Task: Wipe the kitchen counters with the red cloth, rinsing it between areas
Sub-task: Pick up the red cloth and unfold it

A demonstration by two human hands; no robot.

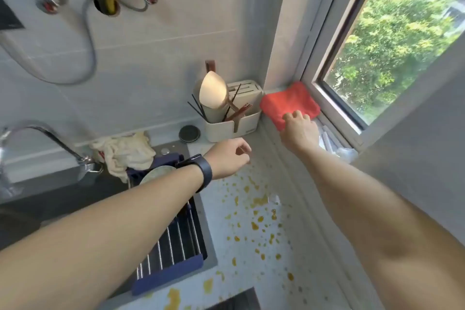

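A folded red cloth [289,103] lies on the windowsill at the right, beside the window frame. My right hand [299,131] reaches to its near edge, with curled fingers on the cloth's front corner. My left hand [230,157], with a dark watch on the wrist, hovers over the white counter [251,241], fingers loosely curled and holding nothing. Yellow-orange splashes [256,211] are scattered over the counter. The dark sink [63,199] and its chrome tap [42,138] are at the left.
A white utensil holder [231,118] with chopsticks and a wooden spatula stands at the back of the counter. A round dark lid [189,133], a crumpled cream rag [125,151] and a blue drying rack [171,241] over the sink lie nearby. Plastic packaging [337,143] sits on the sill.
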